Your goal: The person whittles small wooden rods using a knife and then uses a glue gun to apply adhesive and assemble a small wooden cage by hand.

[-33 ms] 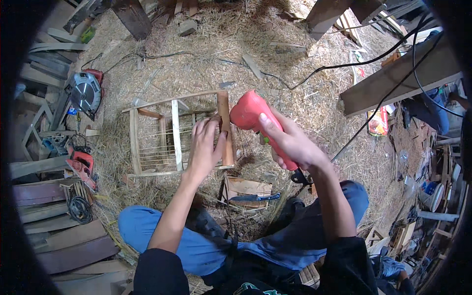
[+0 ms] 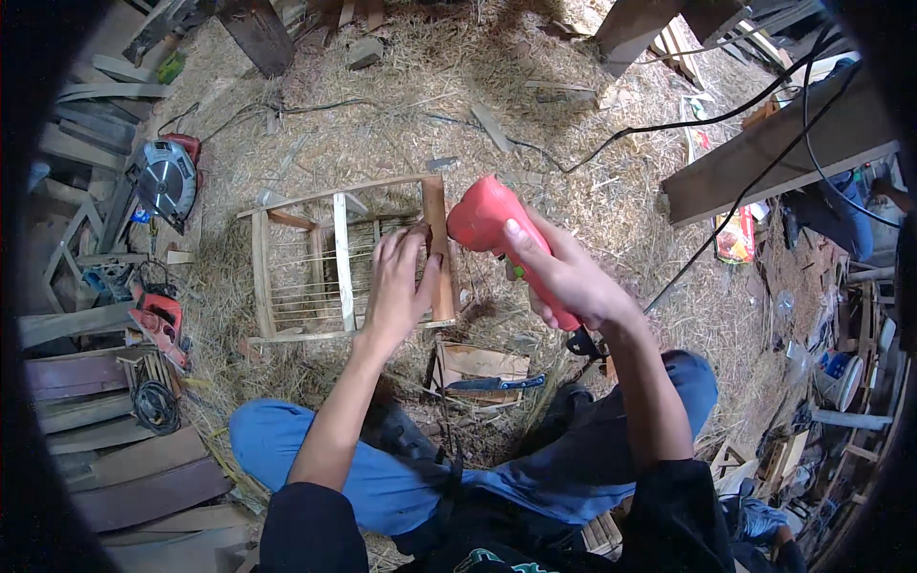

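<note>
Working the power tool (image 2: 482,218) at the rail of a wooden frame (image 2: 263,277)

The frame lies on the straw-littered ground (image 2: 535,124) in front of me, slightly to my left. Its box-like skeleton stands joined, with a pale slat (image 2: 343,263) across the middle and thin rods (image 2: 298,307) strung between the bars. I judge the assembly mostly done and the surface work unfinished: the brown rail (image 2: 443,296) at its right end is where my work centres, and how much of it is finished I can't tell.

My left hand (image 2: 392,286) rests fingers and thumb on that rail; whether it truly clasps the wood, I can't say. My right hand (image 2: 578,282) is wrapped around the tool's handle. The bulbous red head sits right by the rail, though contact is hidden from me.

The tool's casing looks like moulded plastic, with a green button; the frame's bars are straight, bare timber, pale beside the browner rail. A dark-bladed knife (image 2: 497,383) lies across a rough, light board (image 2: 482,361) near my legs.
</note>
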`<state>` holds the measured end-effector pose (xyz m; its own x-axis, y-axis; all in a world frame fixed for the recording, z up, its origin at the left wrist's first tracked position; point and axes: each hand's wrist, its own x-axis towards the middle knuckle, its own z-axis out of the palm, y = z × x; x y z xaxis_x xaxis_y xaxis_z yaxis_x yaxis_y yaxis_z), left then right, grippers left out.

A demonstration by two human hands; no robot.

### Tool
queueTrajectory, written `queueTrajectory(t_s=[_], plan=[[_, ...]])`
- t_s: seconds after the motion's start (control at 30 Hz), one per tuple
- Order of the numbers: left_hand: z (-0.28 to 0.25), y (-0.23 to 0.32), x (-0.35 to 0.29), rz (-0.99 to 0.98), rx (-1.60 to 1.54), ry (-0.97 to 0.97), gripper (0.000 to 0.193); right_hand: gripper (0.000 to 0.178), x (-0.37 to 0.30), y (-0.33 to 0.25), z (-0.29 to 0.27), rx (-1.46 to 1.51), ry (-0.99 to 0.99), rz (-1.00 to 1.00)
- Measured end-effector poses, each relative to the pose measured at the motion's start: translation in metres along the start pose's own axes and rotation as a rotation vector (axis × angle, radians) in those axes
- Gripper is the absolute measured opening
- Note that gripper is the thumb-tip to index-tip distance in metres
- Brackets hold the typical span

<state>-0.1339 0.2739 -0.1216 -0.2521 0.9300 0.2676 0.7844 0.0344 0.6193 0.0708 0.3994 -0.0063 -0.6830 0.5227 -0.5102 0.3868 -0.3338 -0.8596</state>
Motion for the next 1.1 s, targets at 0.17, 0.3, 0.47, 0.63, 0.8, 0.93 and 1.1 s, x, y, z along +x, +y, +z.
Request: queueTrajectory(t_s=[0.17, 0.3, 0.47, 0.63, 0.8, 0.93, 1.1], plan=[[0.0019, -0.0024, -0.0026, -0.029, 0.036, -0.007, 0.035, 0.073, 0.0001, 0.0077, 0.0002, -0.035, -0.005, -0.016], [0.0042, -0.0035, -0.0019, -0.018, 0.046, -0.001, 0.036, 0.068, -0.0002, 0.0088, 0.0003, -0.049, 0.022, -0.069], [0.0022, -0.0026, -0.0024, -0.044, 0.061, -0.02, 0.036, 0.067, -0.0008, 0.004, 0.0002, -0.082, -0.003, -0.044], [0.0021, -0.0029, -0.0023, -0.043, 0.065, -0.017, 0.036, 0.066, 0.0005, 0.0043, -0.001, -0.074, -0.005, -0.062], [0.0017, -0.0057, -0.0018, 0.007, 0.041, -0.008, 0.04, 0.065, 0.0028, 0.0076, -0.0012, -0.076, 0.0, -0.055], [0.0012, -0.0051, -0.0038, -0.031, 0.049, -0.017, 0.036, 0.065, 0.0028, 0.006, 0.0009, -0.084, 0.002, -0.058], [0.0018, -0.0035, -0.0023, -0.011, 0.05, 0.009, 0.036, 0.066, 0.0018, 0.0067, -0.0001, -0.091, 0.006, -0.071]])
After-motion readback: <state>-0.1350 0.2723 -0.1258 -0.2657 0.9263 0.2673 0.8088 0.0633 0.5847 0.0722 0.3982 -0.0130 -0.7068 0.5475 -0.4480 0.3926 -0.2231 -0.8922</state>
